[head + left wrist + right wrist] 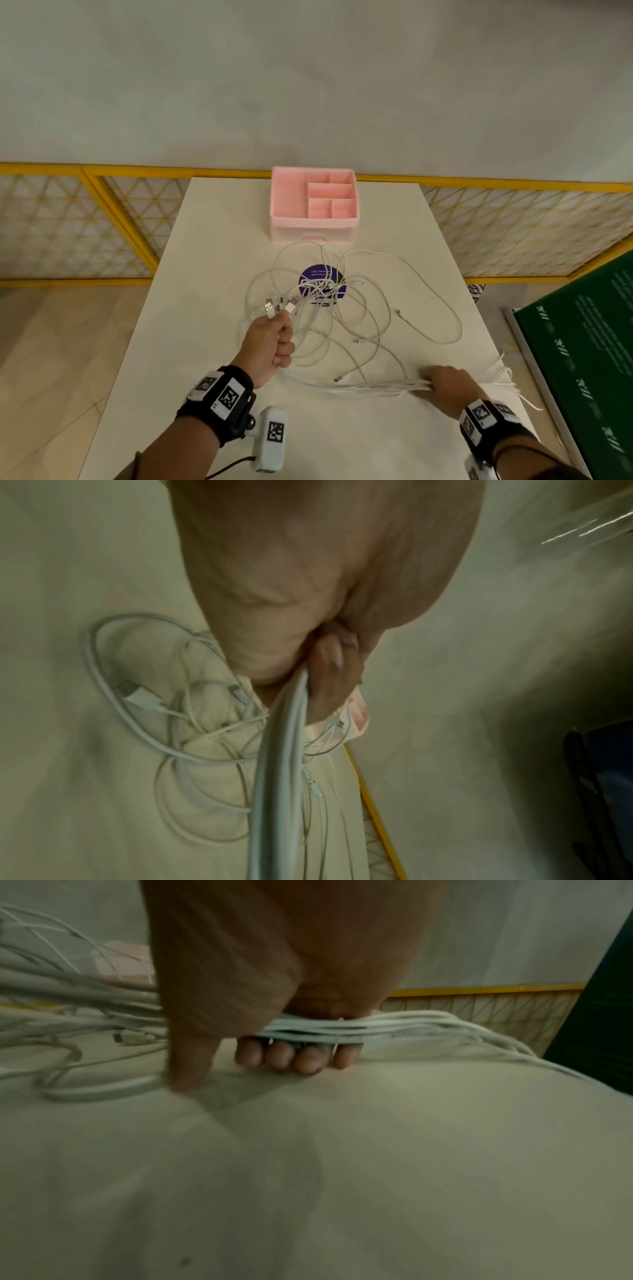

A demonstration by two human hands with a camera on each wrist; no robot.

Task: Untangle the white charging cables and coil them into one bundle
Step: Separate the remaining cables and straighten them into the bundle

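Several white charging cables (342, 308) lie in loose tangled loops on the white table (205, 240). My left hand (270, 342) is fisted round a bunch of cable ends, whose USB plugs (277, 306) stick up out of the fist. From that fist a straight run of gathered strands (359, 387) stretches to my right hand (445, 383), low near the table's right front. In the right wrist view the fingers (294, 1056) curl under the white cables (342, 1028) and hold them. In the left wrist view the strands (284, 750) leave the left hand (329, 669) over the loops.
A pink compartment organizer (313, 202) stands at the table's far edge. A purple round sticker (322, 284) lies under the loops. A green board (582, 359) leans at the right of the table. Yellow lattice railing (102, 222) runs behind.
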